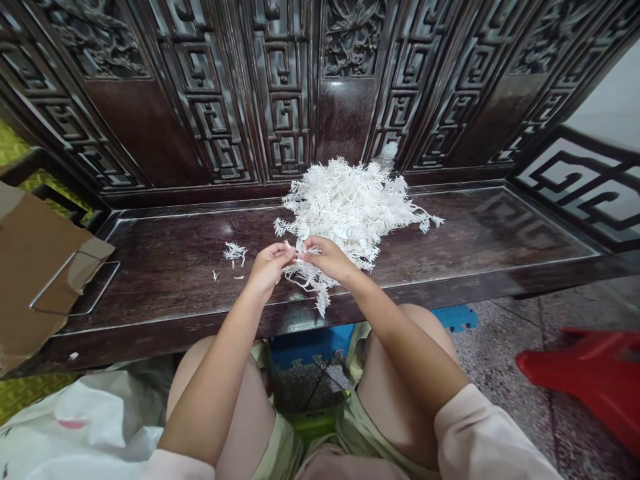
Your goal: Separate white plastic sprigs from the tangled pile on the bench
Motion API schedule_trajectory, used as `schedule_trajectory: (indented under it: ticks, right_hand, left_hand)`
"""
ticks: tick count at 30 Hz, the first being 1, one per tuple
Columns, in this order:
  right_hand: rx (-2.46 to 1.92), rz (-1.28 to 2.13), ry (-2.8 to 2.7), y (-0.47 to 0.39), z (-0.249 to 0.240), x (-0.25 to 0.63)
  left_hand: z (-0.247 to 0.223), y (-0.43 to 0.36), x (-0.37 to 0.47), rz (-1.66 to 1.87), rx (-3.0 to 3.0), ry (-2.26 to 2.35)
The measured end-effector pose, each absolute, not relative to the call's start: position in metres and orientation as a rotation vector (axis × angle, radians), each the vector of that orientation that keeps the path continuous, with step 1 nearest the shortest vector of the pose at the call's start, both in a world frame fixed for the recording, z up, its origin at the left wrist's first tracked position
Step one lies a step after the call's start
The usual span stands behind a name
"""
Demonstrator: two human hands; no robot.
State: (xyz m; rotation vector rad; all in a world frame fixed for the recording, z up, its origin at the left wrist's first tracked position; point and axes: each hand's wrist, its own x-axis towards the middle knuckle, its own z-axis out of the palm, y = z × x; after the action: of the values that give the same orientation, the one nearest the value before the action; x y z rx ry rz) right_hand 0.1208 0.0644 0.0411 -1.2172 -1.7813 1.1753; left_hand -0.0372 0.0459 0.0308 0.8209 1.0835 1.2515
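A large heap of white plastic sprigs point(345, 203), branched like artificial foliage, lies on the dark wooden bench point(475, 240). At the heap's front left edge my two hands meet. My left hand point(273, 263) pinches a white sprig between thumb and fingertips. Close against it, my right hand point(327, 259) is closed on the same sprig, whose fine tips show between the fingers. Some white strands hang below the hands towards the bench's front edge. A small cluster of white bits point(235, 252) lies to the left of my left hand.
A clear bottle point(387, 155) stands behind the heap against the carved backrest point(350, 113). At left are a cardboard piece point(40, 260) and a metal wire frame point(107, 283). A white bag point(95, 420) sits at lower left, a red plastic stool point(590, 373) at right.
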Motion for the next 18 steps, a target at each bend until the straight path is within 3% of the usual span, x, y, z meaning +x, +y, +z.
schedule_trajectory:
  ticks: [5,13,18]
  right_hand:
    - [-1.518,0.978,-1.698,0.075,0.037,0.144]
    - [-1.564,1.177,-1.706,0.073,0.023,0.125]
    - [-1.53,1.251,-1.741,0.068,0.016,0.12]
  left_hand:
    - [0.03,0.061,-0.098,1.625,0.923,1.476]
    - [-0.03,0.081,-0.157,1.307,0.823,1.922]
    - [-0.037,0.079,-0.156,1.263,0.799,1.973]
